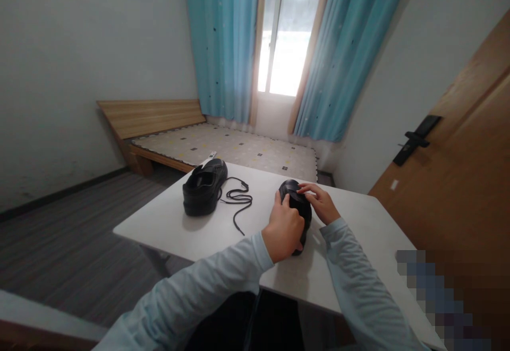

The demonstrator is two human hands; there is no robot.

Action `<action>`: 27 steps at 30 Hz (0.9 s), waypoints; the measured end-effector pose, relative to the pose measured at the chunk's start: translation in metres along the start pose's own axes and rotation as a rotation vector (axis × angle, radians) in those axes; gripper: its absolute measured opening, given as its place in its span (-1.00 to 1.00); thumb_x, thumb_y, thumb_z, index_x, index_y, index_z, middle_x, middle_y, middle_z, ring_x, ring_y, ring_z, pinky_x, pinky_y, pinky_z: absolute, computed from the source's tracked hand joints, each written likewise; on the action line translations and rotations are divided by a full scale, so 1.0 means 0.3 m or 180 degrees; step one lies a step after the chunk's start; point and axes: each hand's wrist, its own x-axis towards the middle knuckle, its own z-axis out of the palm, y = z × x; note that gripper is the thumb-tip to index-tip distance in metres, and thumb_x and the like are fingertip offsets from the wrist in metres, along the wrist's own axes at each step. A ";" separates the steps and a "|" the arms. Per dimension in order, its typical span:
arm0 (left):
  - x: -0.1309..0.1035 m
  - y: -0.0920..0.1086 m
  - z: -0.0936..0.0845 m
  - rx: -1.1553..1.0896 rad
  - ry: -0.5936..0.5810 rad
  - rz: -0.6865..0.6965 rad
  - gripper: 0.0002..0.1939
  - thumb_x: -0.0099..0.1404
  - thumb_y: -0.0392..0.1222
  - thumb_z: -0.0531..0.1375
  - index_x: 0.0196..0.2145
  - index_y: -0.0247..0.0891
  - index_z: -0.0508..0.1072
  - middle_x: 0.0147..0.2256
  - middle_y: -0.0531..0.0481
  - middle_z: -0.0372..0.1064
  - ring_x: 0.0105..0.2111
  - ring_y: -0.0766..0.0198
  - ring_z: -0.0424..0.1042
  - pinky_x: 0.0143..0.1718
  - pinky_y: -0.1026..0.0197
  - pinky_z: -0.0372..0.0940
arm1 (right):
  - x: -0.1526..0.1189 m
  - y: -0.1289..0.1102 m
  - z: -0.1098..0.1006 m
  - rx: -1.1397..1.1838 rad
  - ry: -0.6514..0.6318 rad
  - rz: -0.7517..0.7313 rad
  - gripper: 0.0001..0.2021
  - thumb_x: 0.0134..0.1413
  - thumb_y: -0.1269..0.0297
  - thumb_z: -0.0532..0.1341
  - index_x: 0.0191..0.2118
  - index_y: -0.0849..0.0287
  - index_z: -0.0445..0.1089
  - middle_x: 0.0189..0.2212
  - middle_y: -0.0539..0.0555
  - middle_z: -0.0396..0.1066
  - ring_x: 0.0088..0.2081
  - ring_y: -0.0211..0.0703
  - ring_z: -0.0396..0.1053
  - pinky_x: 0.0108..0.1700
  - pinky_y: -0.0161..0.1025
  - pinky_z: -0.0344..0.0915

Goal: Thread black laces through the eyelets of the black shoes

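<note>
One black shoe (306,210) stands on the white table in front of me, toe pointing away. My left hand (283,228) grips it from the left and over its opening, its fingertips up by the tongue. From the right, my right hand (322,204) reaches over the eyelets with curved fingers drawn together; anything small between them is too hard to make out. The matching black shoe (204,189) stands further left, untouched. A loose black shoelace (239,198) lies in curves beside it.
The white table (159,223) has its front edge close to my body. Behind it is a low bed (239,146) with a wooden headboard (155,114). Blue curtains (227,43) frame a bright window. A wooden door (458,144) is at the right. A small white item (210,157) lies behind the left shoe.
</note>
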 end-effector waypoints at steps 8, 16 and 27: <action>0.014 -0.003 0.012 -0.0011 0.0047 0.0043 -0.47 -0.05 0.15 0.29 -0.27 -0.37 0.55 -0.26 -0.33 0.47 0.09 -0.23 0.14 0.11 -0.17 -0.08 | -0.002 0.001 -0.005 0.0033 -0.0024 0.0005 -0.85 -0.07 0.28 0.13 -0.41 0.14 0.44 -0.16 0.13 0.38 -0.05 -0.04 0.31 -0.09 -0.12 0.28; 0.024 -0.024 0.040 -0.0153 0.0055 0.0350 -0.54 -0.05 0.12 0.31 -0.37 -0.38 0.54 -0.45 -0.25 0.46 -0.33 0.02 0.43 -0.26 0.08 0.18 | -0.003 0.015 -0.005 -0.0052 -0.0081 -0.0014 -0.83 -0.06 0.32 0.10 -0.39 0.15 0.44 -0.14 0.13 0.37 -0.03 -0.04 0.29 -0.10 -0.14 0.27; 0.034 -0.059 0.010 -0.0247 -0.0384 0.0499 -0.51 0.04 0.17 0.21 -0.31 -0.36 0.52 -0.36 -0.25 0.48 -0.27 -0.02 0.45 -0.09 -0.11 0.13 | 0.002 0.009 0.001 -0.0134 -0.0081 -0.0032 -0.82 -0.07 0.31 0.08 -0.40 0.14 0.44 -0.15 0.13 0.39 -0.04 -0.03 0.30 -0.08 -0.12 0.24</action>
